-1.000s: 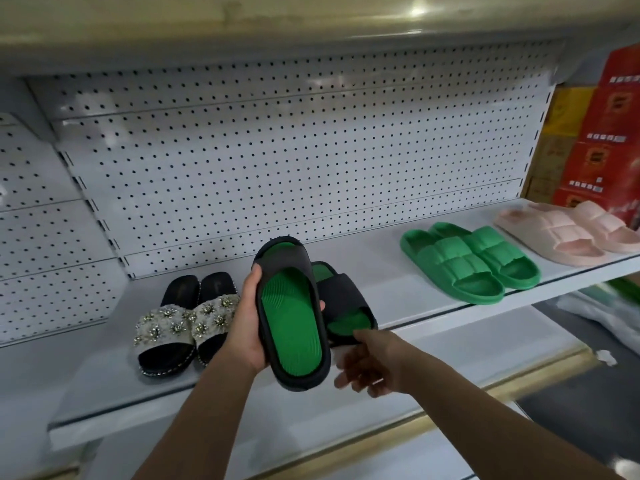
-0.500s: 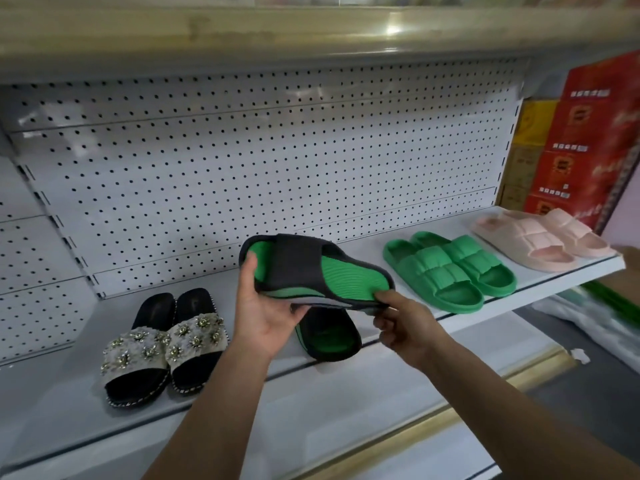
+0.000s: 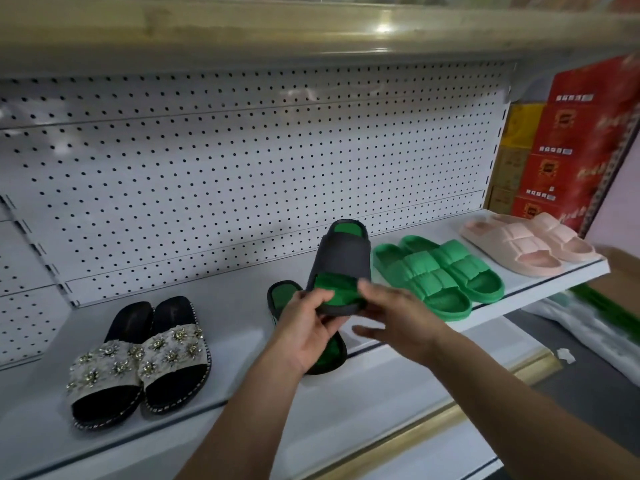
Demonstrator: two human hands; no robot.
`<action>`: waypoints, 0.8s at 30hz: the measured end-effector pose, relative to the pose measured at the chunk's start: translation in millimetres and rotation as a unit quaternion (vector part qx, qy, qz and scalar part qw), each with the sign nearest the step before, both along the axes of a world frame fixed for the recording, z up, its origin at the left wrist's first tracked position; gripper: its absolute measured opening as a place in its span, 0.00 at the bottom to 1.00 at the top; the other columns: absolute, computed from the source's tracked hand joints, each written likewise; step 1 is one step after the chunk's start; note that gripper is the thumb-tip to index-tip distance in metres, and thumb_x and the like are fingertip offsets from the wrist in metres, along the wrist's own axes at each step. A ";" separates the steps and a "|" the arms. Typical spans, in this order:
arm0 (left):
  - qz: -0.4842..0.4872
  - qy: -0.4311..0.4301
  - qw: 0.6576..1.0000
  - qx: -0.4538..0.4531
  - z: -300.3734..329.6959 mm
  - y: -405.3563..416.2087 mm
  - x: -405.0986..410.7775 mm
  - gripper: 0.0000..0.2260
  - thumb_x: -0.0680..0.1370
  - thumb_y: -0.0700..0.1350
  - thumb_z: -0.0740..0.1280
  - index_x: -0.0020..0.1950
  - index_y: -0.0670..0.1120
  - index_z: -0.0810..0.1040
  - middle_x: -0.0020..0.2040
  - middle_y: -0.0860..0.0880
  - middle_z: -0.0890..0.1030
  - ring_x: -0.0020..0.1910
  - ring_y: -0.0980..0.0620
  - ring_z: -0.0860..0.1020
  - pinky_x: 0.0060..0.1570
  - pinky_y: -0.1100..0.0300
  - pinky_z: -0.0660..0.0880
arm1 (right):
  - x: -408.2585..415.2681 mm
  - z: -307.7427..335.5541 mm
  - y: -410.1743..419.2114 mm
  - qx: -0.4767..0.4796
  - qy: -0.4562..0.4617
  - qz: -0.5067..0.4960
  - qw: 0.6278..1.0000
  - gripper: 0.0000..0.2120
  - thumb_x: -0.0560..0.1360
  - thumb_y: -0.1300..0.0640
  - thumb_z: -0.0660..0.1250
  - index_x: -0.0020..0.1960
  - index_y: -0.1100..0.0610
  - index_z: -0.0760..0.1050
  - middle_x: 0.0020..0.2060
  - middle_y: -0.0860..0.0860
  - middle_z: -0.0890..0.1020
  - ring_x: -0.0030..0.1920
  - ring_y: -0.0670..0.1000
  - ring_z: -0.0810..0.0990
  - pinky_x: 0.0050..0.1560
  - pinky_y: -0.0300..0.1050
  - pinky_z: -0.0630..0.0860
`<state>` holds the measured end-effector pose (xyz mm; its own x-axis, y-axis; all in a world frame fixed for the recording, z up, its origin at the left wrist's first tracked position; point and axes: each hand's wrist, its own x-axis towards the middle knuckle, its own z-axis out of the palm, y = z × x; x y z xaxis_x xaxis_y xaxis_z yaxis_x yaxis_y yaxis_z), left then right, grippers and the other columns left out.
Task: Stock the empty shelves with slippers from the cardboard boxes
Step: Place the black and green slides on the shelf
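A black slipper with a green insole (image 3: 341,258) hangs just above the white shelf (image 3: 225,306), toe toward the pegboard and heel toward me. My left hand (image 3: 304,327) grips its heel end, thumb on the green insole. My right hand (image 3: 398,320) holds the heel's right side, thumb on top and fingers underneath. The matching slipper (image 3: 282,296) lies on the shelf below, mostly hidden by my left hand.
A black pair with beaded straps (image 3: 138,358) stands at the left. To the right sit a green pair (image 3: 440,275) and a pink pair (image 3: 526,244). Red cartons (image 3: 581,140) are stacked past the shelf end, with a cardboard box (image 3: 620,275) below them.
The held slipper has swung from lying sideways to pointing its toe at the pegboard. Both hands have shifted to its heel end. It now sits just right of its mate.
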<state>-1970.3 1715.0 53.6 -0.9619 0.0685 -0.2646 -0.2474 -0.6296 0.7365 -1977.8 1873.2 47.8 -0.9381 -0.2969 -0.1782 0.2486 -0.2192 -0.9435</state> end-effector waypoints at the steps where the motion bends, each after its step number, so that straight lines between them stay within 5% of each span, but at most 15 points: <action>1: 0.005 0.002 0.999 -0.033 -2.2 5.4 -0.4 0.16 0.78 0.35 0.65 0.65 0.35 0.70 0.59 0.36 0.79 0.53 0.43 0.80 0.41 0.53 0.81 | 0.2 -1.8 -3.3 0.005 -0.006 -0.009 1.000 0.14 0.76 0.57 0.67 0.60 0.61 0.76 0.53 0.57 0.83 0.55 0.54 0.81 0.54 0.53 0.78; 3: -0.005 0.001 0.979 -0.202 -3.1 8.4 2.7 0.15 0.78 0.44 0.69 0.61 0.40 0.72 0.54 0.41 0.80 0.48 0.48 0.78 0.39 0.57 0.78 | -6.0 -2.1 -5.4 -0.015 -0.035 -0.076 0.996 0.07 0.76 0.66 0.64 0.54 0.65 0.75 0.44 0.60 0.82 0.45 0.56 0.81 0.43 0.50 0.79; 6: -0.017 0.029 0.904 -0.426 -11.9 -0.9 8.4 0.16 0.76 0.55 0.70 0.57 0.48 0.73 0.48 0.49 0.77 0.44 0.54 0.75 0.41 0.58 0.75 | -25.6 -1.3 5.0 0.031 -0.049 -0.138 0.989 0.05 0.76 0.70 0.60 0.51 0.65 0.73 0.39 0.60 0.77 0.37 0.56 0.77 0.32 0.46 0.76; 11: -0.066 0.141 0.788 -0.596 -31.2 -12.5 14.2 0.17 0.71 0.55 0.75 0.54 0.50 0.75 0.47 0.54 0.78 0.45 0.57 0.76 0.48 0.60 0.76 | -58.1 -20.6 16.8 0.183 -0.091 -0.127 0.971 0.12 0.77 0.69 0.60 0.60 0.66 0.73 0.53 0.64 0.79 0.47 0.61 0.78 0.35 0.49 0.76; 15: -0.039 0.186 0.571 -0.798 -38.0 -13.8 10.3 0.28 0.66 0.65 0.73 0.62 0.57 0.71 0.58 0.57 0.70 0.59 0.53 0.67 0.57 0.57 0.70 | -70.3 -37.2 6.8 0.234 -0.081 -0.103 0.963 0.14 0.78 0.69 0.61 0.63 0.64 0.74 0.56 0.66 0.79 0.53 0.64 0.80 0.42 0.54 0.79; 17: -0.028 0.185 0.506 -0.842 -40.2 -19.8 8.5 0.32 0.66 0.67 0.71 0.66 0.58 0.67 0.64 0.55 0.64 0.64 0.51 0.62 0.61 0.56 0.64 | -73.9 -45.6 0.8 0.268 -0.043 -0.132 0.953 0.18 0.76 0.68 0.65 0.65 0.62 0.73 0.55 0.66 0.79 0.53 0.64 0.80 0.47 0.54 0.80; 20: -0.032 0.190 0.478 -0.857 -41.7 -29.1 7.9 0.31 0.67 0.63 0.71 0.67 0.57 0.66 0.67 0.53 0.62 0.67 0.49 0.60 0.65 0.55 0.61 | -74.7 -50.1 -3.9 0.313 0.004 -0.153 0.937 0.18 0.74 0.65 0.69 0.63 0.62 0.73 0.52 0.62 0.80 0.51 0.60 0.80 0.51 0.50 0.78; 24: -0.042 0.192 0.497 -0.845 -41.9 -34.5 6.8 0.30 0.69 0.60 0.72 0.67 0.56 0.66 0.67 0.53 0.62 0.66 0.51 0.60 0.63 0.57 0.65 | -72.6 -48.7 -8.7 0.448 0.067 -0.111 0.885 0.13 0.73 0.58 0.68 0.55 0.61 0.76 0.48 0.60 0.81 0.52 0.60 0.79 0.56 0.54 0.77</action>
